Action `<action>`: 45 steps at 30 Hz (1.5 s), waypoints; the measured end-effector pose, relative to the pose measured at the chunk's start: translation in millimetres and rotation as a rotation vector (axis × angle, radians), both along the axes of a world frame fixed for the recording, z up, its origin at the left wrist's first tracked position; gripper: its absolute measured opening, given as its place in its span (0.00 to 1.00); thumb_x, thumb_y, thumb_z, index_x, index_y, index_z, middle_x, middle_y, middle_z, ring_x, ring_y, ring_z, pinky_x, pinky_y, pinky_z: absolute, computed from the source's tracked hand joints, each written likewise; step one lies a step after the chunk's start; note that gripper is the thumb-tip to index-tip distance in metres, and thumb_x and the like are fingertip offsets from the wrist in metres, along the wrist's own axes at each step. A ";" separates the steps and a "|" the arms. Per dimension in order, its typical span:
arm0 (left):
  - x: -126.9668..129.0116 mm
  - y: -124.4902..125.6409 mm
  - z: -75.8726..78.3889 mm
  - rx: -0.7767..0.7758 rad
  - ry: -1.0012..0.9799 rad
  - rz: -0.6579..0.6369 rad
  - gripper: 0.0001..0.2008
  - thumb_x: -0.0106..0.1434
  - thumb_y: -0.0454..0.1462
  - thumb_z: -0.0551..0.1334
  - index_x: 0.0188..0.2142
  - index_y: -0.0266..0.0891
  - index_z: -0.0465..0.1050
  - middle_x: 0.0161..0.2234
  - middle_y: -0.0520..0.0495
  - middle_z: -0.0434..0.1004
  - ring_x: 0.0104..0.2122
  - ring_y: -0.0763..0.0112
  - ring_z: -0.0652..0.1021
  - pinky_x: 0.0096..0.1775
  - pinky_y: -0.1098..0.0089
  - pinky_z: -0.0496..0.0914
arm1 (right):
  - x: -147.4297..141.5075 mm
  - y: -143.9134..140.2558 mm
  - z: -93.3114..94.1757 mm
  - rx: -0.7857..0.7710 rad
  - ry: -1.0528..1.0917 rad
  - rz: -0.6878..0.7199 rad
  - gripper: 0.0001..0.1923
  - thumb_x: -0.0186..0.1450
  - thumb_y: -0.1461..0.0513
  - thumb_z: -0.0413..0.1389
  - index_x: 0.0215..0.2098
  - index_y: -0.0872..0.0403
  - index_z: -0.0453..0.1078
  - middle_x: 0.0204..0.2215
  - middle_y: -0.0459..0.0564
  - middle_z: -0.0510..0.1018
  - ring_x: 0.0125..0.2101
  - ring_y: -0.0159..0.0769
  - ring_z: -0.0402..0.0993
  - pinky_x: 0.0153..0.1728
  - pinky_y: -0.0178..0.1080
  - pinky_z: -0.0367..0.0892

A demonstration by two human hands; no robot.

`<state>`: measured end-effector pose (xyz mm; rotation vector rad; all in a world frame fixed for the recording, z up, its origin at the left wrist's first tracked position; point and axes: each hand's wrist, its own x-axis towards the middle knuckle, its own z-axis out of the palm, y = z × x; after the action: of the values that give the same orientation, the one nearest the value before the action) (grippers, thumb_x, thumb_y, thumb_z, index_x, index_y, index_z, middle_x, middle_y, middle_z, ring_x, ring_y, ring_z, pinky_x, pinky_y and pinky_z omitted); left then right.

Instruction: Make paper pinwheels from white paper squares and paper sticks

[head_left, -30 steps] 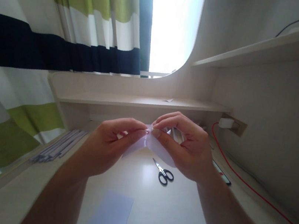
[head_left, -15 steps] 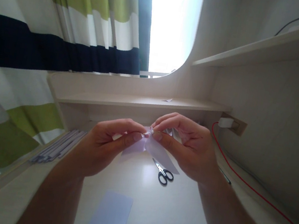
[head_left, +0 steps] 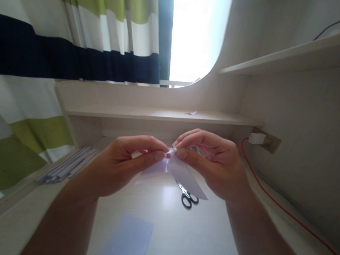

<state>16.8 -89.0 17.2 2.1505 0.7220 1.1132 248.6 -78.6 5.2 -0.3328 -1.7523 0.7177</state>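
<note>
Between my two hands hangs a sheet of thin white paper (head_left: 184, 174), pinched and crumpled at its top middle, with its two sides drooping. My left hand (head_left: 129, 162) is closed on the bunched part with thumb and forefinger. On the other side of the bunch, my right hand (head_left: 213, 159) pinches it too, thumb in front and the other fingers curled behind. Below the paper lies a pair of scissors (head_left: 188, 199) with black handles, its blades partly covered by the drooping sheet. Nearer to me rests a stack of pale paper (head_left: 127, 242).
Several rolled or folded white paper strips (head_left: 66, 165) lie at the left of the desk (head_left: 187, 243). A red cable (head_left: 273, 202) runs from a white charger (head_left: 257, 138) down the right side. A low shelf (head_left: 146, 114) spans the back, a curtain (head_left: 78, 15) the left.
The paper's right flap has swung slightly right and now covers more of the scissor blades. Both hands keep their pinch, with only a slight shift.
</note>
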 end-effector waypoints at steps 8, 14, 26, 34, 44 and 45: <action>-1.9 -3.9 3.4 -0.020 0.057 -0.071 0.08 0.73 0.37 0.62 0.44 0.45 0.83 0.36 0.52 0.81 0.35 0.75 0.77 0.37 0.76 0.70 | 0.7 8.5 -3.6 -0.192 -0.003 0.142 0.05 0.63 0.62 0.70 0.38 0.52 0.83 0.39 0.50 0.83 0.38 0.36 0.79 0.37 0.39 0.74; 0.2 -5.1 5.4 -0.030 0.091 -0.046 0.09 0.73 0.39 0.61 0.42 0.42 0.82 0.34 0.51 0.79 0.32 0.74 0.75 0.33 0.75 0.68 | -1.0 11.2 -3.9 -0.192 -0.023 0.197 0.05 0.63 0.65 0.69 0.38 0.52 0.83 0.39 0.50 0.82 0.38 0.35 0.79 0.37 0.37 0.74; 1.0 -6.4 5.5 -0.069 0.026 0.012 0.09 0.71 0.40 0.64 0.41 0.42 0.84 0.33 0.48 0.82 0.32 0.72 0.77 0.34 0.73 0.69 | -1.6 8.5 -2.0 -0.178 0.067 0.192 0.04 0.63 0.66 0.70 0.36 0.54 0.83 0.38 0.50 0.82 0.36 0.32 0.79 0.35 0.34 0.75; 2.8 -7.6 6.1 -0.071 0.021 0.004 0.09 0.71 0.41 0.64 0.41 0.41 0.83 0.33 0.48 0.81 0.31 0.72 0.76 0.33 0.73 0.69 | -3.1 7.8 -2.9 -0.198 0.124 0.203 0.03 0.63 0.66 0.70 0.36 0.53 0.83 0.39 0.49 0.82 0.37 0.31 0.79 0.34 0.32 0.75; 2.3 -7.3 5.4 -0.066 0.003 -0.001 0.08 0.71 0.39 0.65 0.41 0.41 0.84 0.34 0.48 0.82 0.33 0.71 0.77 0.35 0.73 0.70 | -5.5 7.0 -2.9 -0.211 0.111 0.188 0.04 0.62 0.65 0.70 0.36 0.53 0.83 0.38 0.49 0.82 0.36 0.32 0.79 0.35 0.33 0.76; 2.5 -7.2 5.2 -0.070 -0.005 0.001 0.07 0.70 0.39 0.65 0.41 0.41 0.84 0.34 0.47 0.82 0.33 0.71 0.77 0.35 0.72 0.70 | -5.5 6.9 -2.9 -0.210 0.108 0.180 0.04 0.62 0.65 0.70 0.36 0.52 0.83 0.38 0.49 0.82 0.36 0.32 0.79 0.35 0.33 0.76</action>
<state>19.3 -96.2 22.5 2.0887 0.7489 1.0780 243.1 -71.7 2.2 -0.2751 -1.6217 1.0345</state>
